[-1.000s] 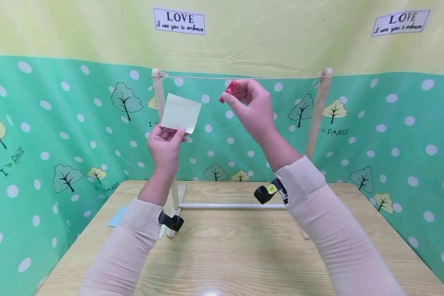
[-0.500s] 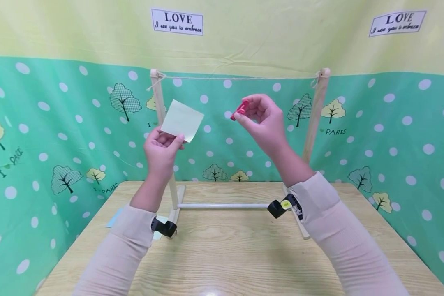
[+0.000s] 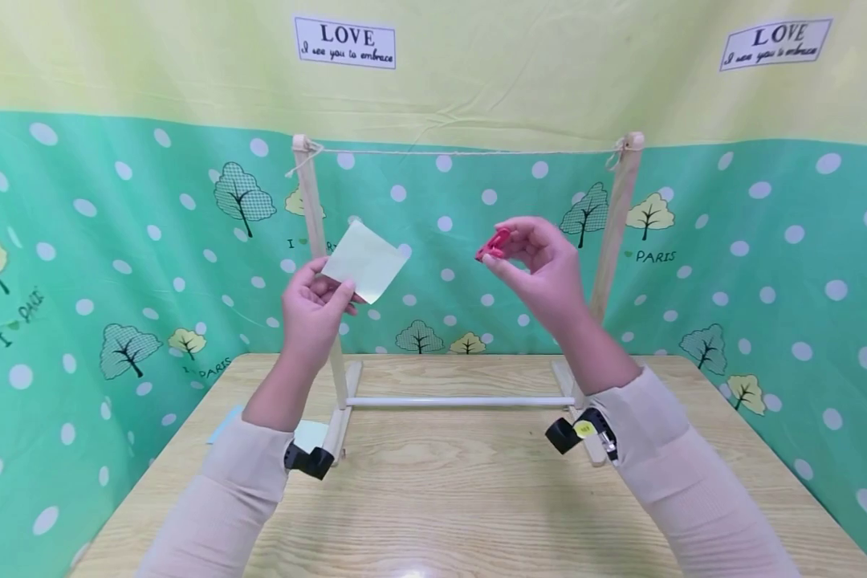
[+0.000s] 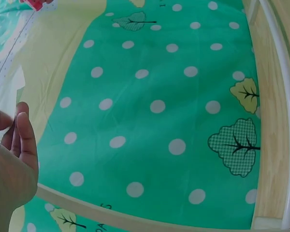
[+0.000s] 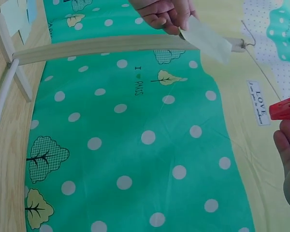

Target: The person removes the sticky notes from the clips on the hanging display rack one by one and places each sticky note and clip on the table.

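Observation:
A square pale green paper note [image 3: 367, 261] is pinched at its lower left edge by the left hand [image 3: 312, 309], with the thumb in front. The right hand [image 3: 545, 265] pinches a red clothespin [image 3: 494, 243] between thumb and fingers. Both hands are raised in front of the wooden frame, below the string [image 3: 433, 152] tied between its posts. A gap separates the note from the clothespin. In the right wrist view the red clip [image 5: 284, 109] shows at the right edge, and the note [image 5: 207, 40] hangs from the left hand's fingers.
The frame has a left post [image 3: 309, 193], a right post [image 3: 616, 217] and a white crossbar [image 3: 462, 401] low down. Pale green paper [image 3: 311, 434] and blue paper [image 3: 225, 424] lie on the wooden table [image 3: 448, 498] at left. A dotted curtain hangs behind.
The right hand with the clothespin has moved down and to the right, away from the string. The left hand has lowered slightly, and the note has tilted further clockwise.

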A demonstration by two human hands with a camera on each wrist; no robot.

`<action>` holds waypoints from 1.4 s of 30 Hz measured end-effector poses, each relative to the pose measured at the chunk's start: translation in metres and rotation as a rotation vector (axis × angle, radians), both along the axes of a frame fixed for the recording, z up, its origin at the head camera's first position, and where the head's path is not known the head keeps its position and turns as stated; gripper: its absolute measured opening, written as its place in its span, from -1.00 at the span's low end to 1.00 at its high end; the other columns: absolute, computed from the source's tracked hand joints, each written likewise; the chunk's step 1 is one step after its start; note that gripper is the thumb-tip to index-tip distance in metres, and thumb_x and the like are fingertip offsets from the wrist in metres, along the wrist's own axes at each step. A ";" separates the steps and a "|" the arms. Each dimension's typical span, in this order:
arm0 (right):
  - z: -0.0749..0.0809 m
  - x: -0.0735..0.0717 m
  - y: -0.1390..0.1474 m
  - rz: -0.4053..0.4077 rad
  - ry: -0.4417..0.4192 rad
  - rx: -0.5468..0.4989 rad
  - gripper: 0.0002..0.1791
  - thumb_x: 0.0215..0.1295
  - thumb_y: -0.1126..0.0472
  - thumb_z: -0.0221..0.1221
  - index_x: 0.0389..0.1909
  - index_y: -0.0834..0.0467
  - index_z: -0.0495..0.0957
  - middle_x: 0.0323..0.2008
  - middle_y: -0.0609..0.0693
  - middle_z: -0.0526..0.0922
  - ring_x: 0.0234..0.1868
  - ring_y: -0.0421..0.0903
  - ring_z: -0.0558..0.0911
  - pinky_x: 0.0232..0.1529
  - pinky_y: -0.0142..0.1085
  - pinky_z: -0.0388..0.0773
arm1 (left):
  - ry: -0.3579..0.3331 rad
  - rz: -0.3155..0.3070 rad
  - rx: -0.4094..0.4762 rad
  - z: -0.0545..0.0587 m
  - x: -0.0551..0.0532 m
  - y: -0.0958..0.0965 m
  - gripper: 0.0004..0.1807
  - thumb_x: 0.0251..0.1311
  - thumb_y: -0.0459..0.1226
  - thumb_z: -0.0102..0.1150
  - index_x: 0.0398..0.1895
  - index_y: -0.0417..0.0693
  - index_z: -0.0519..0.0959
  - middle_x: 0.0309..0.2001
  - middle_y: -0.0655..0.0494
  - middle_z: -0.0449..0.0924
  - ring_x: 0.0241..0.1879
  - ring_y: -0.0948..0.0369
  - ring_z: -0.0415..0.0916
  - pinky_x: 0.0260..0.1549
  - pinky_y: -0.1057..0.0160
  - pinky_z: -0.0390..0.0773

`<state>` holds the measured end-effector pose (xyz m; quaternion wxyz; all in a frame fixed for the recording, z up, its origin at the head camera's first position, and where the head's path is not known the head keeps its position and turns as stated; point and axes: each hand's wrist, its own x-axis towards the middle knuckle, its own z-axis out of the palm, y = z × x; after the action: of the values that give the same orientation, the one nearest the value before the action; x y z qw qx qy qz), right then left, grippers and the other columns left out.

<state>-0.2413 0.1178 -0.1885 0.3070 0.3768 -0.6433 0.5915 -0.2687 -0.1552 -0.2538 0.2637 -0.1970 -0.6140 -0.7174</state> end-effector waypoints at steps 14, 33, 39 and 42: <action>-0.033 0.015 0.023 0.008 -0.038 0.026 -0.68 -0.06 0.61 0.17 -0.20 0.45 0.42 -0.32 0.32 0.50 -0.29 0.08 0.53 -0.11 -0.26 0.51 | -0.034 0.058 -0.044 -0.022 0.009 -0.008 -0.76 0.14 -0.34 0.10 -0.16 -0.31 0.45 -0.43 -0.11 0.55 -0.55 0.04 0.52 -0.62 0.36 0.56; -0.075 0.025 0.058 0.004 -0.096 0.002 -0.60 -0.10 0.65 0.16 -0.15 0.47 0.42 -0.26 0.31 0.47 -0.28 0.05 0.53 -0.12 -0.32 0.52 | -0.093 0.071 -0.061 -0.048 0.027 -0.020 -0.74 0.14 -0.30 0.10 -0.22 -0.38 0.50 -0.43 -0.05 0.60 -0.52 0.15 0.56 -0.60 0.33 0.57; -0.093 0.026 0.072 -0.024 -0.123 -0.003 -0.62 -0.09 0.61 0.20 -0.16 0.45 0.42 -0.25 0.29 0.47 -0.26 0.03 0.55 -0.11 -0.32 0.51 | -0.139 0.131 -0.043 -0.058 0.033 -0.024 -0.74 0.09 -0.29 0.15 -0.27 -0.38 0.54 -0.59 -0.03 0.55 -0.62 0.16 0.50 -0.62 0.35 0.56; -0.099 0.028 0.078 -0.058 -0.156 -0.003 -0.62 -0.09 0.59 0.21 -0.16 0.42 0.44 -0.25 0.28 0.47 -0.25 0.02 0.55 -0.11 -0.30 0.51 | -0.177 0.157 -0.034 -0.063 0.036 -0.027 -0.73 0.08 -0.28 0.17 -0.25 -0.35 0.55 -0.63 0.00 0.52 -0.65 0.20 0.47 -0.59 0.37 0.56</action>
<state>-0.2129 0.1962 -0.2875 0.2735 0.3101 -0.6751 0.6110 -0.2331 -0.1826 -0.3170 0.2605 -0.0885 -0.6605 -0.6986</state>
